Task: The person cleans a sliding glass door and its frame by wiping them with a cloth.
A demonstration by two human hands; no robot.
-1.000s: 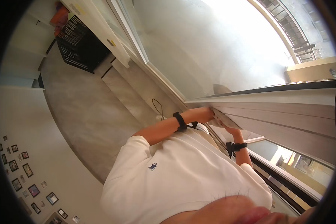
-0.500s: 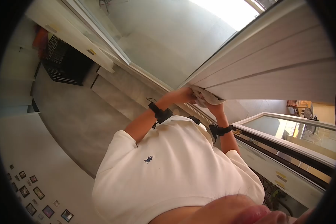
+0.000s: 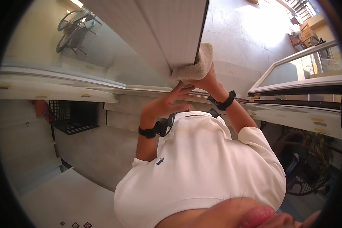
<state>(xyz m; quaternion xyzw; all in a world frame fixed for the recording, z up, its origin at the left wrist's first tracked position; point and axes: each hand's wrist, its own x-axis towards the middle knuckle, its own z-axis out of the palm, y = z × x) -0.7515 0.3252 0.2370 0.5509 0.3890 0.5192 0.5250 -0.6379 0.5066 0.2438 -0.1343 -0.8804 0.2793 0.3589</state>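
A beige cloth (image 3: 195, 69) is folded round the near end of a white grooved door panel (image 3: 167, 34), at its dark-edged corner. Under and behind the cloth, my right hand (image 3: 206, 83) is closed on it and presses it against the panel. Its fingertips are partly hidden by the cloth. My left hand (image 3: 166, 103) is just below and to the left, fingers spread, holding nothing. Its upper fingers come close to my right hand; whether they touch I cannot tell. Black straps with small devices sit on both wrists.
A glass pane (image 3: 95, 64) and its pale frame rail (image 3: 64, 78) run leftward. On the right is another framed window (image 3: 300, 72). A black crate (image 3: 74, 116) stands at the left, and a dark wicker chair (image 3: 302, 163) with plants at the right. Bicycle-like wheels show beyond the glass.
My left hand has come off the cloth and moved down-left, its fingers opening. My right hand keeps the cloth, now round the panel's edge. The view has turned, so the panel appears more upright.
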